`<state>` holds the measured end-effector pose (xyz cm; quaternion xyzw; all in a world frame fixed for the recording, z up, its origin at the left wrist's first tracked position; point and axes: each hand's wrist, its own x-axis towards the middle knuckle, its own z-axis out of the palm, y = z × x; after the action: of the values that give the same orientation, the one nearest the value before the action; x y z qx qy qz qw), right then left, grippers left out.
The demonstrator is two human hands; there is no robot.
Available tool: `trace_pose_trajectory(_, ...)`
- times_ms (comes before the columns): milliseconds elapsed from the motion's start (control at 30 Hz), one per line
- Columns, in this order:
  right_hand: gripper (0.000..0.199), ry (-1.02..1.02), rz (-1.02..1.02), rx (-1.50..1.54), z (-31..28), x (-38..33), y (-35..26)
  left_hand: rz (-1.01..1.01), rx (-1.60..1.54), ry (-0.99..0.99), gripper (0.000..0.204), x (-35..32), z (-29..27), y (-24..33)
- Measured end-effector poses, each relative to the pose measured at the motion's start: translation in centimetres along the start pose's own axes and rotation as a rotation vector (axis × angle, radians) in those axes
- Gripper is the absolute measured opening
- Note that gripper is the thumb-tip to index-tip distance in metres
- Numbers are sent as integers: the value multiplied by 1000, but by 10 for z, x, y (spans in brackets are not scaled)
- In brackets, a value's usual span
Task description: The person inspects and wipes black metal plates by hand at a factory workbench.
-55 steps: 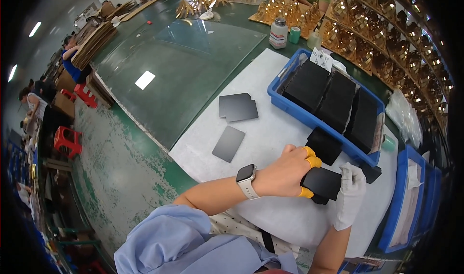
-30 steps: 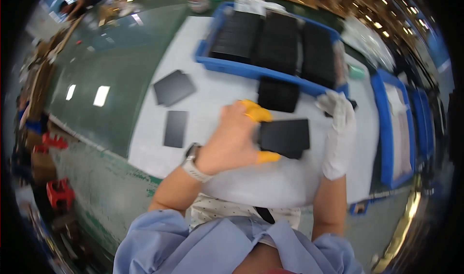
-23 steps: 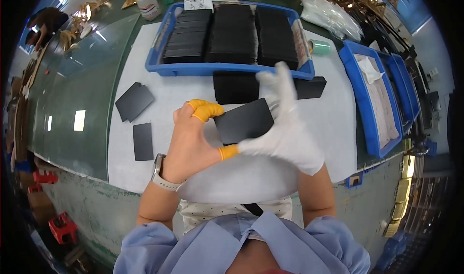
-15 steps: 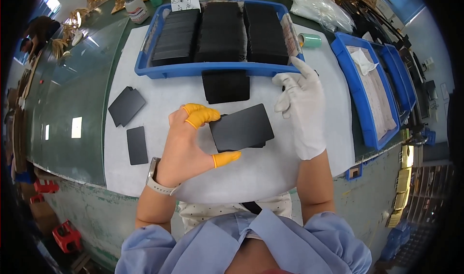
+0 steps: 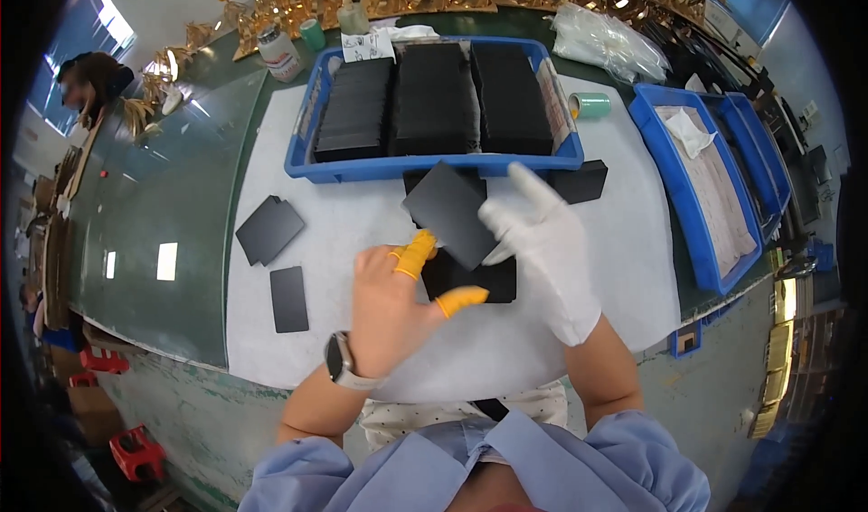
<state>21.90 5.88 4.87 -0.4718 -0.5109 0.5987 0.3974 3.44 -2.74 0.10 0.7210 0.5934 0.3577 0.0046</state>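
A thin, black, rounded-corner plate [image 5: 446, 212] is tilted at an angle between my hands. My right hand [image 5: 547, 259], in a white glove and slightly blurred, grips its right edge, with the index finger stretched out. Yellow finger cots cover the thumb and fingertips of my left hand [image 5: 393, 300]. One cot is close to the plate's lower left edge; whether it touches is unclear. The left thumb stands apart over a stack of black plates [image 5: 493, 286]. A blue tray [image 5: 434, 169] beyond holds three rows of packed black plates [image 5: 434, 96].
Loose black plates [image 5: 269, 230] and a single one [image 5: 289, 299] lie left on the white sheet [image 5: 362, 205]. Another black stack [image 5: 583, 181] sits by the tray's right corner. A green roll [image 5: 589, 105], blue trays [image 5: 701, 241], a jar [image 5: 278, 53] and a plastic bag [image 5: 606, 42] are around.
The plate has turned and moved away from me, off the stack. My right hand has come in from the right to grip it. The whole view has shifted slightly.
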Motion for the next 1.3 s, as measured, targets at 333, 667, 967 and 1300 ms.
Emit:
trace_pose_trajectory(333, 58, -93, -195, -258, 11, -8, 10, -138, -193, -23, 90, 8, -6, 15)
trace_pose_trajectory(667, 54, -117, -504, -604, -8, 2, 6, -154, -378, -192, 74, 10, -10, 11)
trace_pose_trajectory(967, 42, 223, -315, 73, -31, 12, -6, -155, -371, -193, 68, 12, -18, 2)
trace_pose_trajectory(1300, 54, -136, -916, -747, -18, 8, 12, -168, -519, -129, 103, 8, -18, -3)
